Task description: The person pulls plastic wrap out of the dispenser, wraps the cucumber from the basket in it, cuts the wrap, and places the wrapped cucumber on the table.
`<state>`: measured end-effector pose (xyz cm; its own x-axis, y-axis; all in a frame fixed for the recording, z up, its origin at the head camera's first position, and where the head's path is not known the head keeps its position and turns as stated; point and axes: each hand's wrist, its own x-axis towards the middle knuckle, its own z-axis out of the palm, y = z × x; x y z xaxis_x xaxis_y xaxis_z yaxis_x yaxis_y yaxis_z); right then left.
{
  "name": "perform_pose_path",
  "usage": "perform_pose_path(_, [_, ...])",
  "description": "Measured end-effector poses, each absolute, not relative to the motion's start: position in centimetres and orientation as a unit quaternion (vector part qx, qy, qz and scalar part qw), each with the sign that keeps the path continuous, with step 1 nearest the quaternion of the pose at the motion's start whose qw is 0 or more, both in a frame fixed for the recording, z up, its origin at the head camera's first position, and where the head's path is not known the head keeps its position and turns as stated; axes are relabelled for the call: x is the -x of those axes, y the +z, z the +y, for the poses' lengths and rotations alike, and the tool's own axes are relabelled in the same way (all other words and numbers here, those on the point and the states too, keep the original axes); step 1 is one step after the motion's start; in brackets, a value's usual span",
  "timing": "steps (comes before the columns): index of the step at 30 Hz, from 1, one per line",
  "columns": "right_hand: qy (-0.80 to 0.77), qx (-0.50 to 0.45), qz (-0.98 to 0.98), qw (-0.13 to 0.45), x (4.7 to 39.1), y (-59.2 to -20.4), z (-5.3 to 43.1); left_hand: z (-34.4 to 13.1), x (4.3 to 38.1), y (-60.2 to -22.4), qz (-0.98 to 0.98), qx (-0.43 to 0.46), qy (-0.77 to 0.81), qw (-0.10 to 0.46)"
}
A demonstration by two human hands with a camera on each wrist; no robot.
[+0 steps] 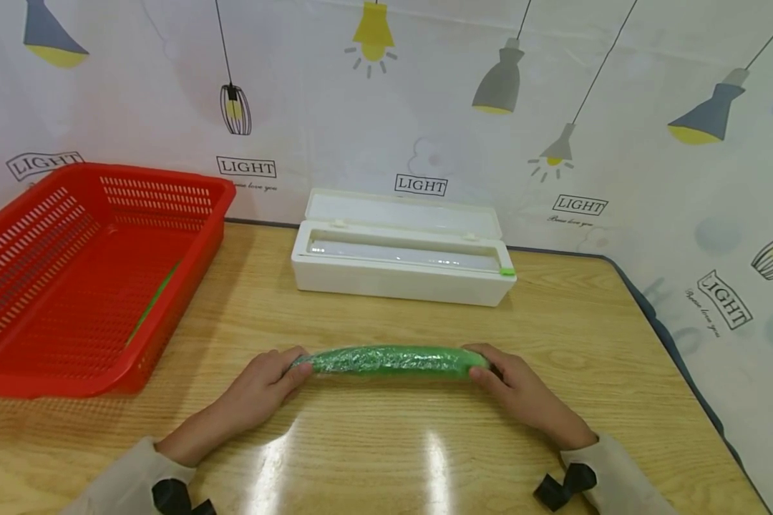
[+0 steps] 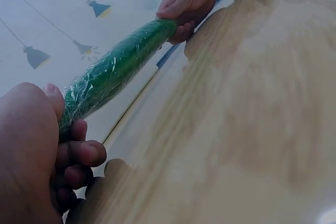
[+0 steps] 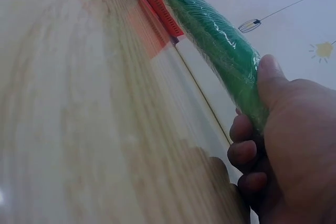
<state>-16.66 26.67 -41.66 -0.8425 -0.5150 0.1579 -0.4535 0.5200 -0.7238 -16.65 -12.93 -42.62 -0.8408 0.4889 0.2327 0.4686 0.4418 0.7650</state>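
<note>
A long green cucumber [image 1: 393,360] wrapped in clear plastic film lies crosswise between both hands, held just above the table. My left hand [image 1: 264,386] grips its left end, thumb on the near side. At the other end, my right hand [image 1: 522,390] holds it between thumb and curled fingers. In the left wrist view the film on the cucumber [image 2: 113,72] looks crinkled and shiny, bunched near the left hand [image 2: 31,150]. The right wrist view shows the right hand [image 3: 294,140] with its fingers curled round the cucumber's [image 3: 215,40] end.
Behind the cucumber stands a white cling film box [image 1: 399,279], its lid [image 1: 402,213] raised and a film roll [image 1: 406,254] inside. A red plastic basket [image 1: 112,375] sits at the left of the wooden table [image 1: 361,443]. A lamp-patterned cloth [image 1: 335,107] hangs behind.
</note>
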Motion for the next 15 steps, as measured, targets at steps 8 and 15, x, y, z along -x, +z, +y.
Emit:
perform_pose_path(8, [-0.390, 0.288, 0.875, 0.014, 16.78, -41.79, 26.50, -12.78, 16.58, -42.37, 0.839, -0.271, 0.470, 0.034])
perform_pose_path(15, [-0.375, 0.292, 0.880, -0.004, 16.66, -41.80, 26.29, -12.60, 16.53, -42.19, 0.845, -0.242, 0.475, 0.041])
